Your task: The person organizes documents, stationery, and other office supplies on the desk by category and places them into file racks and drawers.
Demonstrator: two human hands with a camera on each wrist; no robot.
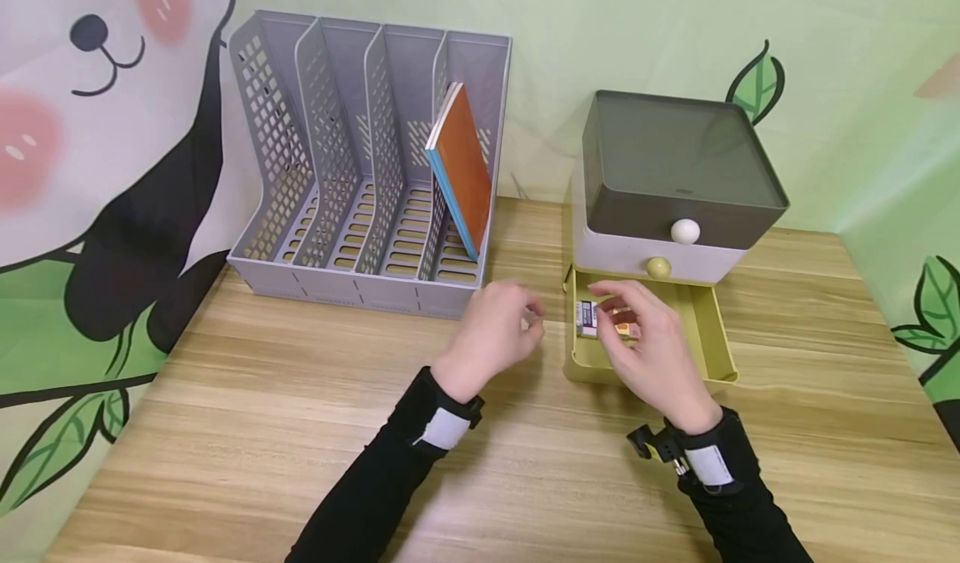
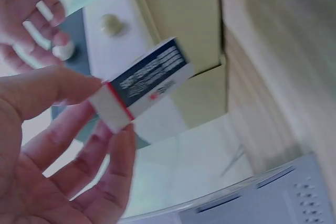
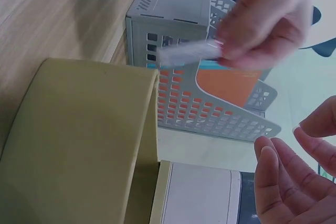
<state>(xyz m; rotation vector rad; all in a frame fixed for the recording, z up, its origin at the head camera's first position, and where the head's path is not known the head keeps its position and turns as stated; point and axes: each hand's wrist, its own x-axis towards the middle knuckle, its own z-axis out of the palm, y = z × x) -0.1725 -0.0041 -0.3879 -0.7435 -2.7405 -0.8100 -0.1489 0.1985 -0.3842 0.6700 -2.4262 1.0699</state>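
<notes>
My left hand (image 1: 491, 334) is over the table, just left of the pulled-out yellow drawer (image 1: 718, 334). Between its thumb and fingers it pinches an eraser (image 2: 152, 80) in a dark blue and white sleeve; the head view mostly hides this eraser. Above the drawer hovers my right hand (image 1: 652, 346), fingers loosely bent, thumb apart, nothing held. Inside the drawer lie a small block with a blue and white sleeve (image 1: 586, 319) and a small orange-and-pink piece (image 1: 630, 329), partly covered by the right hand.
The drawer belongs to a stacked box with a dark grey top (image 1: 678, 150) and round knobs. At the back left stands a grey file rack (image 1: 337, 284); an orange book with a blue edge (image 1: 461, 171) leans in its rightmost slot. A panda-print backdrop (image 1: 150, 129) stands behind.
</notes>
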